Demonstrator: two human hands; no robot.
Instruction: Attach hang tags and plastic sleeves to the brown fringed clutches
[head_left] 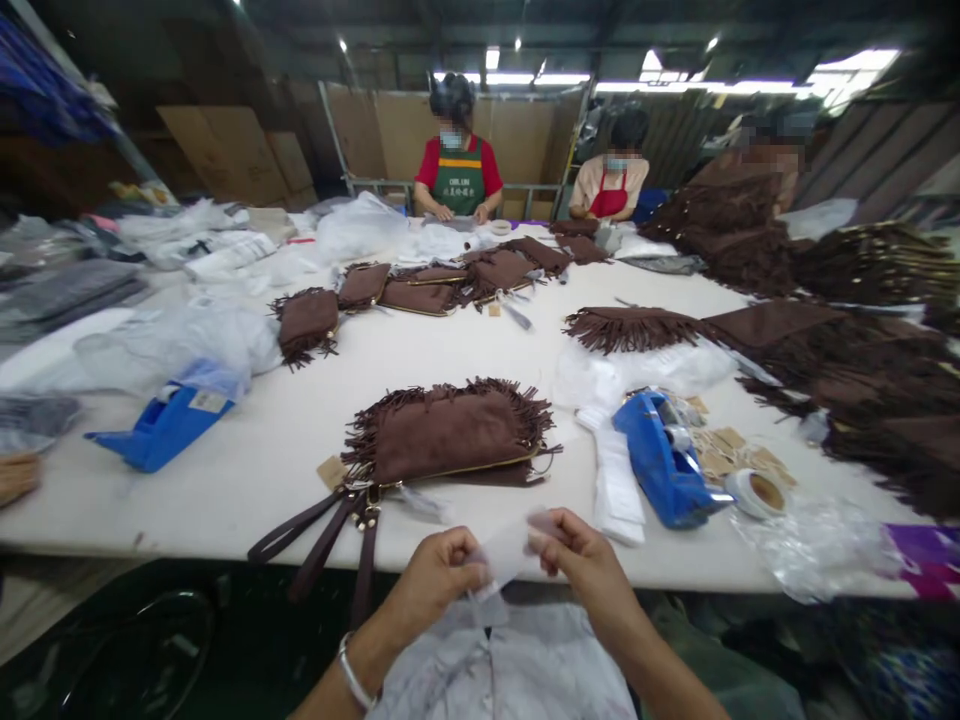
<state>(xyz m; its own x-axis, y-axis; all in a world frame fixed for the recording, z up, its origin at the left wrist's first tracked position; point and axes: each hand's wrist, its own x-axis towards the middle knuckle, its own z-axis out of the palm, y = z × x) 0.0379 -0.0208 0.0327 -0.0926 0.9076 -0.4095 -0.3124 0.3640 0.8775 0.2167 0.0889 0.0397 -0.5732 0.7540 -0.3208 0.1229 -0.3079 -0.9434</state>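
Over the table's front edge, my left hand [452, 570] and my right hand [568, 548] pinch a small, thin translucent plastic piece [508, 548] between them; it looks like a little clear bag, though I cannot be sure. Just beyond my hands lies a brown fringed clutch [450, 435] with a gold zipper. Its wrist straps [324, 550] hang toward the edge at the left, and a tan tag [331, 472] sticks out at that corner. A small clear packet [425, 503] rests against the clutch's near side.
Blue tape dispensers stand at left [166, 420] and right [667, 460]. Folded white sheets [619, 485], a tape roll [757, 492] and tan tags [731, 450] are by the right one. More fringed clutches [427, 290] lie farther back. Co-workers [459, 170] are across the table [457, 350].
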